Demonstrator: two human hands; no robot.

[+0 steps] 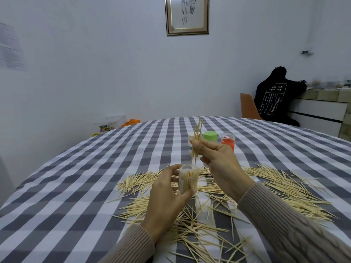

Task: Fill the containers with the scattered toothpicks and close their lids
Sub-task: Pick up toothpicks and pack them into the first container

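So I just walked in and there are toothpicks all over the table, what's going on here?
A person is refilling toothpick containers. The left hand holds a clear container, already partly full, above the checked tablecloth. The right hand pinches a bundle of toothpicks just over its open mouth. Many scattered toothpicks lie around it. Behind stand a green-lidded container and a red container.

Both hands [167,194] [218,160] raised, fingers curled
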